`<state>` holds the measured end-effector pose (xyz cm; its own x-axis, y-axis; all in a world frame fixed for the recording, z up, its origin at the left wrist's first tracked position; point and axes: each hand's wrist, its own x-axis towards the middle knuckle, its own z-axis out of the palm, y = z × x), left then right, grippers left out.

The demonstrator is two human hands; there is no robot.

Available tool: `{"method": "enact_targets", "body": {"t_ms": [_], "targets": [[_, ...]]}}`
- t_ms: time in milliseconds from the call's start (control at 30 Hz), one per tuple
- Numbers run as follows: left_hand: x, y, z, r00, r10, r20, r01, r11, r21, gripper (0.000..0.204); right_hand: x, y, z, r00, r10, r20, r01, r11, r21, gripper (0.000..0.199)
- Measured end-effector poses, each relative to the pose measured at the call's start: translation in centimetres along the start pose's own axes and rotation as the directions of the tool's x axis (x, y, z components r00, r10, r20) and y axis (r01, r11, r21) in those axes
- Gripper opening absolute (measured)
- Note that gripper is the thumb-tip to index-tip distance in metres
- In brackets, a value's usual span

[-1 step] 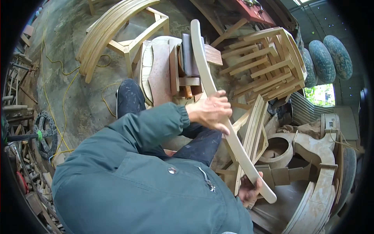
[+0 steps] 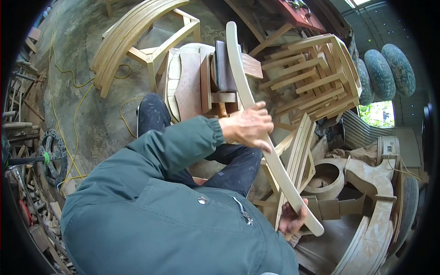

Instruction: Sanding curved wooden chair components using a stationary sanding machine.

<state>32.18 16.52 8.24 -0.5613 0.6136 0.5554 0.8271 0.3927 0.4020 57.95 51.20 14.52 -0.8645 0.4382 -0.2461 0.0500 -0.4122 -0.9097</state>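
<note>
A long, gently curved pale wooden slat (image 2: 278,167) slants across in front of me, from the upper middle down to the lower right. My left hand (image 2: 247,125) lies over its middle, fingers bent across the far edge and thumb toward the near end. Around the near end, my right hand (image 2: 292,219) is closed from beneath, its palm partly hidden by the wood. The slat's far part runs alongside a dark grey, flat-faced block (image 2: 224,66) on a low wooden work stand (image 2: 189,87); whether they touch, I cannot tell.
Curved wooden pieces on a frame (image 2: 123,43) stand at the far left. Slatted wooden frames (image 2: 316,78) are stacked at the right. Nearer are bundled strips (image 2: 295,156) and a big dusty machine (image 2: 382,201). A yellow cord (image 2: 75,123) crosses the concrete floor.
The slat's near end and my right hand have shifted very slightly away from me. My left hand has moved a little, still on the slat's middle.
</note>
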Motion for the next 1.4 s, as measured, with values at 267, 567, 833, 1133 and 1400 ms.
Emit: {"method": "enact_targets", "body": {"t_ms": [267,567,833,1133,1400], "targets": [[2.8,-16.8,-5.0,0.92,-0.355,0.166,0.303,0.913,0.274,0.086,13.3,9.5,14.9,0.993,0.073,0.088,-0.081,0.994,0.08,0.053],[4.6,-32.4,-10.9,0.795,-0.59,0.145,0.466,0.745,0.477,0.086,24.7,16.6,30.2,0.947,0.049,0.318,-0.107,0.98,0.168,0.05],[2.9,-29.6,-9.4,0.821,-0.549,0.157,0.406,0.754,0.516,0.081,19.5,18.2,26.5,0.919,0.103,0.379,-0.185,0.965,0.185,0.054],[-2.0,-1.6,1.9,0.96,-0.238,-0.146,0.268,0.931,0.248,0.075,1.5,4.2,2.4,0.998,0.03,0.061,-0.018,0.982,-0.187,0.063],[-0.7,11.6,1.7,0.972,-0.156,-0.174,0.135,0.983,-0.125,0.078,-7.0,-9.0,-6.5,0.976,-0.2,0.087,0.217,0.931,-0.295,0.052]]}}
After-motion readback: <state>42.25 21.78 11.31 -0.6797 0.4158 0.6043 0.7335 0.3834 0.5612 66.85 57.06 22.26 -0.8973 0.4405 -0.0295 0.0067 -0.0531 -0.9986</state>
